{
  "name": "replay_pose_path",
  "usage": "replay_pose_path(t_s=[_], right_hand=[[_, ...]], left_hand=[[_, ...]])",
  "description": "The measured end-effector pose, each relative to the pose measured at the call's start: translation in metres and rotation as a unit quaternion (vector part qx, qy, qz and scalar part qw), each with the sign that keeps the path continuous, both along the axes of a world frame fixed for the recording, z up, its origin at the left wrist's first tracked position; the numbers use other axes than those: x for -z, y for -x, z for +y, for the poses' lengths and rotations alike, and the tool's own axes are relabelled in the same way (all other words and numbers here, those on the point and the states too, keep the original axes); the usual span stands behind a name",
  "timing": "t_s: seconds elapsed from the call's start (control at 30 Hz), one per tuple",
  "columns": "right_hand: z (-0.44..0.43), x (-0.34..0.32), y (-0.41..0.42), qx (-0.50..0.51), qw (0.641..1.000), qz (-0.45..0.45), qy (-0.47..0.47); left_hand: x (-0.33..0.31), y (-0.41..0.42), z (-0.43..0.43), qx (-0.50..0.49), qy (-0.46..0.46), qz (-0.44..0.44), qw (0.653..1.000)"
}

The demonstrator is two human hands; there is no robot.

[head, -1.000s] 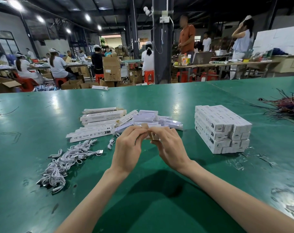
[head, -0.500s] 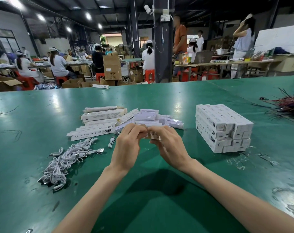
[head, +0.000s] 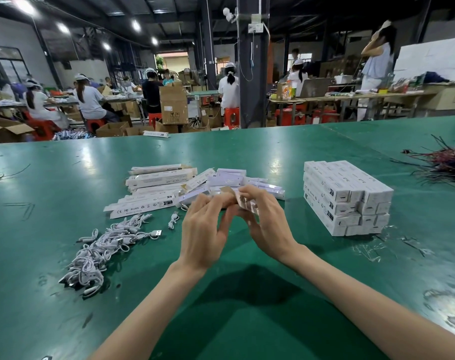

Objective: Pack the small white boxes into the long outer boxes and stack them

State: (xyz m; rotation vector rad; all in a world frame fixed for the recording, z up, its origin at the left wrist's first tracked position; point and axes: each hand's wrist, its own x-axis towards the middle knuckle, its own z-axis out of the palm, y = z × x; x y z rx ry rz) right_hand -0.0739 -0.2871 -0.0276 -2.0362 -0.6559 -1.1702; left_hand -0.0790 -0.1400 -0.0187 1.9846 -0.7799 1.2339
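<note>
Both hands meet above the green table, holding one small white box between them. My left hand pinches its left end with curled fingers. My right hand grips the right end, where a flap shows. The box is partly hidden and blurred. Behind the hands lies a loose pile of long white outer boxes and small white boxes. A neat stack of packed long boxes stands to the right.
A heap of short white USB cables lies at the left. Dark and red wires are bundled at the far right edge. Scraps of clear film litter the table near the stack. Seated workers and cardboard cartons fill the background.
The hands have stayed in the same place and keep working the small box; the fingers have shifted and the box end by my right hand has turned slightly.
</note>
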Motion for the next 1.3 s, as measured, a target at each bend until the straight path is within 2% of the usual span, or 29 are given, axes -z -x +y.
replay_pose_path(t_s=[0.07, 0.17, 0.27, 0.33, 0.4, 0.47, 0.6, 0.77, 1.0, 1.3], right_hand=[[0.0, 0.001, 0.002, -0.008, 1.0, -0.003, 0.013], [0.0, 0.0, 0.004, -0.02, 1.0, -0.002, 0.023], [0.001, -0.007, 0.006, -0.043, 0.999, -0.005, 0.018], [0.002, -0.015, 0.008, -0.071, 0.997, 0.007, -0.017], [0.007, -0.024, 0.01, -0.11, 0.989, 0.054, -0.084], [0.011, -0.029, 0.013, -0.148, 0.976, 0.105, -0.122], [0.014, -0.03, 0.018, -0.165, 0.965, 0.146, -0.139], [0.013, -0.031, 0.02, -0.195, 0.949, 0.192, -0.154], [0.011, -0.035, 0.019, -0.233, 0.928, 0.223, -0.184], [0.011, -0.038, 0.02, -0.231, 0.927, 0.225, -0.19]], left_hand=[[-0.001, 0.002, -0.001, 0.02, -0.009, 0.01, 1.0], [-0.004, 0.003, 0.004, 0.041, -0.036, 0.089, 0.995], [-0.005, 0.001, 0.007, 0.054, -0.07, 0.087, 0.992], [-0.008, 0.001, 0.004, 0.102, -0.021, 0.078, 0.992], [-0.011, 0.002, 0.002, 0.154, 0.058, 0.074, 0.984], [-0.016, 0.002, 0.001, 0.166, 0.096, 0.095, 0.977], [-0.019, 0.002, 0.004, 0.168, 0.105, 0.156, 0.968], [-0.024, 0.006, 0.001, 0.223, 0.153, 0.224, 0.936], [-0.028, 0.004, 0.002, 0.254, 0.187, 0.255, 0.914], [-0.028, 0.003, 0.003, 0.254, 0.215, 0.273, 0.903]])
